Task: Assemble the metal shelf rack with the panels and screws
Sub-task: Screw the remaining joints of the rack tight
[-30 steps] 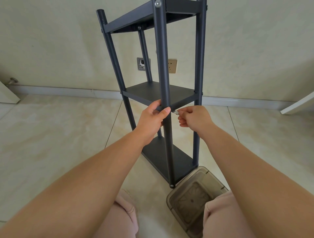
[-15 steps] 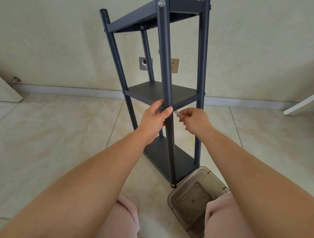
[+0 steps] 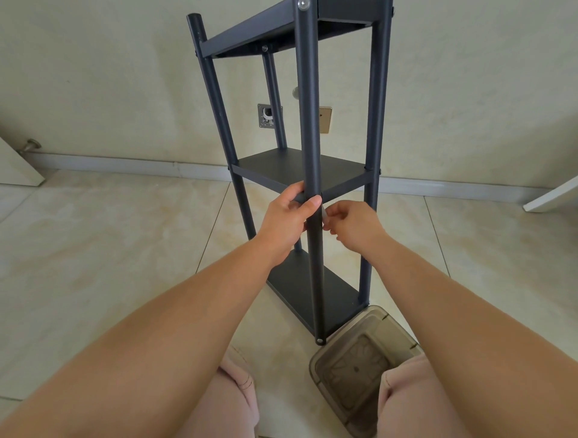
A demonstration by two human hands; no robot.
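- Three dark shelf panels sit in the metal shelf rack [image 3: 308, 175], which stands upright on the tiled floor [image 3: 93, 250] in front of the wall.
- Nearest the camera is the rack's front post [image 3: 309, 125], with a silver screw head [image 3: 302, 3] showing at its top and another screw [image 3: 319, 340] at its foot.
- At the level of the middle panel [image 3: 281, 165], the left hand [image 3: 287, 222] grips the front post, fingers wrapped behind it and the thumb lying across its front.
- Just to the right of that post, the right hand [image 3: 353, 225] pinches a small silvery piece [image 3: 325, 215] between thumb and fingertips; it touches or nearly touches the post, and it is too small to tell whether it is a screw or a tool.
- Below the rack's front foot, a translucent brown plastic container [image 3: 359, 365] lies on the floor, partly covered by the person's right knee in pink cloth.
- Behind the rack, on the wall, are a grey metal plate [image 3: 267, 115] and a gold-coloured socket plate [image 3: 325, 120].
- Far to the left of the rack, a doorstop [image 3: 31, 145] sits at the skirting.
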